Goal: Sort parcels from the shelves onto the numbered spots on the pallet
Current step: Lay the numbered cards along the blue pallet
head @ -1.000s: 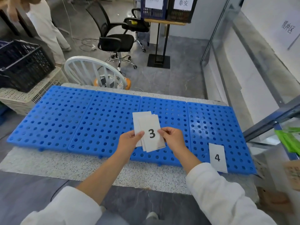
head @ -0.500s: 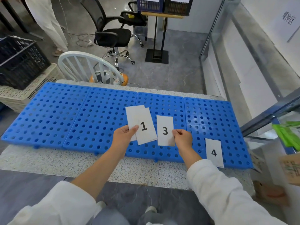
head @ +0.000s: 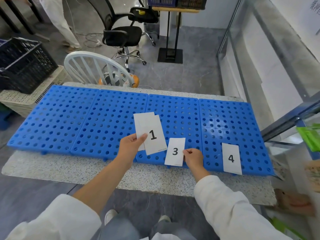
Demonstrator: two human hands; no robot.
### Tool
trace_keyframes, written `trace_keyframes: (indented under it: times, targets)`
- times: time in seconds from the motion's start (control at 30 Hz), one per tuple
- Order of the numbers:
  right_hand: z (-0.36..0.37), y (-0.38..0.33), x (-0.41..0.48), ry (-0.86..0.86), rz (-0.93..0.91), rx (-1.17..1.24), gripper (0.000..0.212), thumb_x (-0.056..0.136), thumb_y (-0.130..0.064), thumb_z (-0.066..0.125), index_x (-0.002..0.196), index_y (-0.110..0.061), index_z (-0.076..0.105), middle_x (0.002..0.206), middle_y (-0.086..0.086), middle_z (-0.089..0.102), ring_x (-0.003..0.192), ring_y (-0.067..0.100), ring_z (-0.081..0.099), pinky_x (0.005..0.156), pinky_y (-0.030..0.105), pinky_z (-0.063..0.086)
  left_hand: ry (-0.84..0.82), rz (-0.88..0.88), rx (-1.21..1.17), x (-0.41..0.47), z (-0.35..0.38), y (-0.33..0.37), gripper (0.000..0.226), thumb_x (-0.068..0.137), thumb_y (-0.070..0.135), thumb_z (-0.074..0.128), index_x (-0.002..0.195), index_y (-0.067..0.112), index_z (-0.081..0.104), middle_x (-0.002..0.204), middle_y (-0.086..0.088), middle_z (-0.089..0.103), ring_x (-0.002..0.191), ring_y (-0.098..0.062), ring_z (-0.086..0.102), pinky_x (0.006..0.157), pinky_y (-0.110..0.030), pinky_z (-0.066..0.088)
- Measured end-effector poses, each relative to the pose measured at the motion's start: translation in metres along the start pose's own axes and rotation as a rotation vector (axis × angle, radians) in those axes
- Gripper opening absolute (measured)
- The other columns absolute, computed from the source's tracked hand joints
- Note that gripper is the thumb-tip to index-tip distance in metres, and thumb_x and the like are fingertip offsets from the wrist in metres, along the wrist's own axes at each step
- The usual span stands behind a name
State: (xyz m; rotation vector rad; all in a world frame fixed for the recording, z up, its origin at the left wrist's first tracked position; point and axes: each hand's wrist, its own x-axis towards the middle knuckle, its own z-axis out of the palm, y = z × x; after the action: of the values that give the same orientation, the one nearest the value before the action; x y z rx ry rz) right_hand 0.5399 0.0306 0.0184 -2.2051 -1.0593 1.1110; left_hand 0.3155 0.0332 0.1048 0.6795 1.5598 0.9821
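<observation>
A blue perforated pallet [head: 69, 118] of several panels lies on a speckled stone slab. My left hand [head: 129, 147] pinches a small stack of white cards, the top one printed "1" [head: 153, 135], above the second panel from the right. My right hand [head: 193, 157] grips the white card "3" [head: 174, 151] by its right edge, low at the front edge of that same panel. Card "4" [head: 231, 158] lies flat on the rightmost panel's front edge. Green parcels [head: 310, 137] show on a shelf at the right edge.
A white chair back [head: 86, 66] stands behind the pallet, with a black office chair [head: 121, 35] further back. A black crate [head: 22, 64] sits on a beige crate at left. A glass partition [head: 251, 58] and a blue shelf frame [head: 290, 122] bound the right. Another person's legs [head: 58, 19] are at top left.
My right hand took card "3" off the stack and lowered it to the pallet's front edge. Card "1" now tops the stack in my left hand.
</observation>
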Motion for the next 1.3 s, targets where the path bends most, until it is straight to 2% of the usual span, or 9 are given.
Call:
trace_keyframes:
  times: [0.1,0.17,0.23,0.37,0.53,0.6,0.83,1.07,1.3]
  targets:
    - [-0.001,0.004,0.0,-0.014,-0.001,-0.008,0.037,0.093,-0.02,0.058,0.077,0.014,0.06,0.077,0.029,0.061,0.072,0.042,0.06,0.064,0.045,0.052,-0.008,0.0,0.004,0.001,0.002,0.0,0.017,0.086,0.027,0.07,0.099,0.015,0.073,0.097,-0.001,0.075,0.091,-0.016,0.071,0.07,-0.024,0.056]
    - [-0.005,0.003,0.001,0.013,-0.016,-0.026,0.042,0.093,-0.017,0.054,0.057,0.002,0.044,0.054,0.018,0.041,0.051,0.033,0.037,0.05,0.036,0.034,-0.025,-0.005,0.002,0.001,0.002,-0.001,0.017,0.085,0.027,0.071,0.097,0.015,0.073,0.096,-0.001,0.076,0.093,-0.018,0.071,0.084,-0.033,0.057]
    - [-0.01,-0.006,-0.001,0.055,-0.024,0.011,0.04,0.091,-0.013,0.047,0.056,-0.013,0.03,0.053,0.003,0.027,0.052,0.019,0.023,0.054,0.031,0.022,-0.045,-0.001,0.005,0.002,0.001,-0.002,0.018,0.085,0.028,0.071,0.097,0.015,0.073,0.096,0.0,0.076,0.094,-0.018,0.071,0.089,-0.036,0.055]
    - [-0.02,-0.049,-0.016,-0.109,-0.068,0.269,0.02,0.098,-0.025,0.049,0.088,-0.014,0.064,0.082,0.0,0.064,0.075,0.016,0.059,0.069,0.032,0.05,-0.04,0.023,0.006,0.002,0.003,0.003,0.019,0.086,0.025,0.07,0.101,0.015,0.073,0.098,0.0,0.075,0.094,-0.017,0.07,0.087,-0.035,0.056]
    - [-0.018,-0.117,-0.04,-0.424,-0.164,0.273,0.03,0.099,-0.035,0.05,0.105,-0.013,0.069,0.103,0.002,0.071,0.095,0.019,0.066,0.083,0.033,0.055,-0.038,0.043,0.099,0.007,0.002,0.012,0.023,0.088,0.029,0.068,0.107,0.016,0.066,0.104,-0.004,0.072,0.095,-0.02,0.069,0.08,-0.038,0.058]
    - [-0.014,-0.133,-0.047,-0.403,-0.256,0.205,0.028,0.098,-0.032,0.051,0.103,-0.012,0.07,0.102,0.002,0.07,0.092,0.019,0.065,0.082,0.033,0.054,-0.015,0.041,0.11,0.01,-0.002,0.021,0.028,0.088,0.032,0.067,0.107,0.013,0.063,0.104,-0.005,0.071,0.093,-0.021,0.067,0.069,-0.033,0.055]
    - [0.006,-0.177,-0.052,-0.273,-0.415,0.124,0.024,0.092,-0.029,0.062,0.078,-0.01,0.066,0.075,0.001,0.064,0.063,0.012,0.054,0.052,0.02,0.039,0.018,0.114,0.143,0.027,-0.029,0.062,0.034,0.08,0.041,0.073,0.087,0.01,0.062,0.091,-0.009,0.069,0.078,-0.025,0.064,0.067,-0.039,0.053]
    - [0.068,-0.228,-0.047,-0.285,-0.375,0.23,0.021,0.084,-0.027,0.074,0.08,-0.008,0.066,0.083,0.006,0.07,0.077,0.019,0.067,0.067,0.028,0.055,0.003,0.121,0.125,0.074,-0.094,0.082,0.036,0.079,0.039,0.074,0.081,0.004,0.066,0.087,-0.016,0.071,0.084,-0.035,0.068,0.076,-0.05,0.057]
    - [0.159,-0.275,-0.055,-0.319,-0.275,0.305,0.03,0.081,-0.024,0.076,0.072,-0.009,0.051,0.077,0.009,0.065,0.08,0.025,0.069,0.071,0.033,0.06,-0.076,0.123,0.127,0.134,-0.189,0.102,0.021,0.089,0.024,0.068,0.082,0.003,0.068,0.089,-0.017,0.072,0.086,-0.031,0.07,0.08,-0.043,0.058]
